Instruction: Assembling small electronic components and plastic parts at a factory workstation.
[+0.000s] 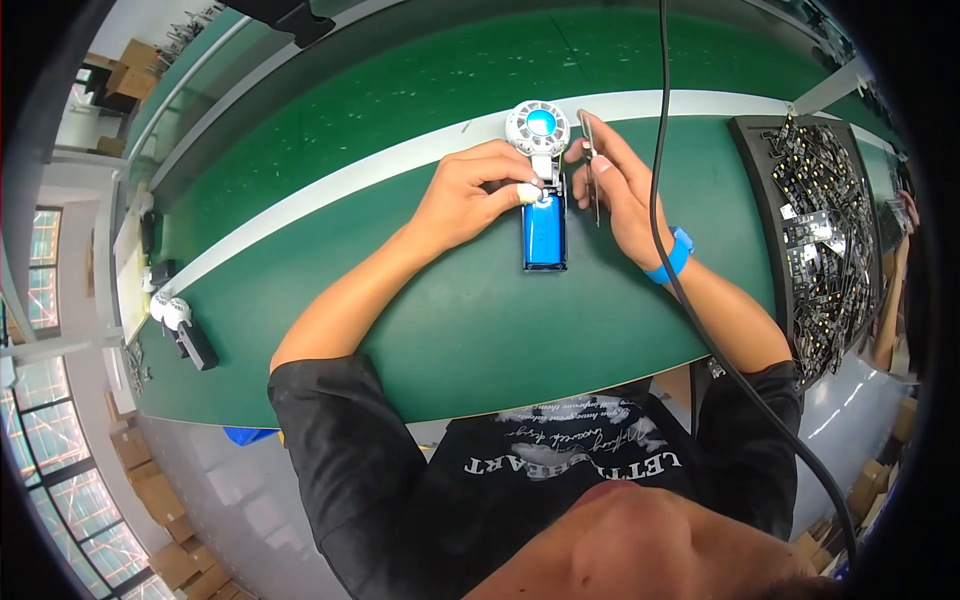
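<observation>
A small handheld fan lies on the green table in front of me, its round white head with a blue centre pointing away. Its handle is opened up and shows a blue battery in a dark shell. My left hand is closed on the neck of the fan, with white wrapping on the thumb tip pressed near the battery's far end. Just right of the fan, my right hand grips slim metal tweezers between thumb and fingers. Small parts at the neck are partly hidden by the fingers.
At the right, a black tray holds a heap of small circuit boards. A black cable hangs across the view past my right forearm. More fan parts lie at the table's left end. Another person's arm shows beyond the tray.
</observation>
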`<state>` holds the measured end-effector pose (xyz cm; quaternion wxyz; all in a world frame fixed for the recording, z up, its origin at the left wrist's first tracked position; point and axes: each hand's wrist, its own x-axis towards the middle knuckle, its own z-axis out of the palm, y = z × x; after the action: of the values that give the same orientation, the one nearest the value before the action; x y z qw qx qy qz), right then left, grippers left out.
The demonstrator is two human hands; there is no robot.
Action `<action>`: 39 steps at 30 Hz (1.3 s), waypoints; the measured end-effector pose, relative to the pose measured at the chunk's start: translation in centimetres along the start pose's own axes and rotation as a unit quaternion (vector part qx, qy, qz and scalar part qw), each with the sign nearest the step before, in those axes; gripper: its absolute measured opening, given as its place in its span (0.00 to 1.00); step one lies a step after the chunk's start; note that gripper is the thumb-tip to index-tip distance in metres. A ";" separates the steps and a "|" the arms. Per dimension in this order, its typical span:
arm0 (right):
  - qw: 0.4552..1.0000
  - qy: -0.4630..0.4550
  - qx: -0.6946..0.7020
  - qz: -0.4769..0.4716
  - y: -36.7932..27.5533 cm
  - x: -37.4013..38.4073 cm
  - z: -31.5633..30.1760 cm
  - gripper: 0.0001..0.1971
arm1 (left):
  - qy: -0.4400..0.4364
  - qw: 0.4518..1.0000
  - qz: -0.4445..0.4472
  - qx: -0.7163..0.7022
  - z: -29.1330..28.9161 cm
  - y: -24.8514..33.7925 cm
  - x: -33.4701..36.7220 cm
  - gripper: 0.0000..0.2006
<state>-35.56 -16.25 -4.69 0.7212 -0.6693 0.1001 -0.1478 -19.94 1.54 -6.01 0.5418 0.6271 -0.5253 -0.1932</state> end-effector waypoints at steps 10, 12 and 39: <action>0.975 -0.064 -0.187 -0.105 -0.1 -1.4 0.9 0.25 | 0.083 0.988 0.048 0.125 2.0 1.7 -0.2 0.07; 0.963 -0.062 -0.221 -0.144 0.0 -1.4 1.1 0.24 | 0.096 0.977 0.084 0.169 2.0 1.9 -0.4 0.07; 0.940 -0.129 -0.264 -0.176 -0.2 -1.4 0.9 0.20 | 0.129 0.838 0.265 0.460 1.2 3.6 -0.7 0.10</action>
<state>-36.52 -14.91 -4.45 0.4879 -0.8558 -0.0781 -0.1532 -22.80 2.08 -3.48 0.2842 0.6604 -0.6250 0.3040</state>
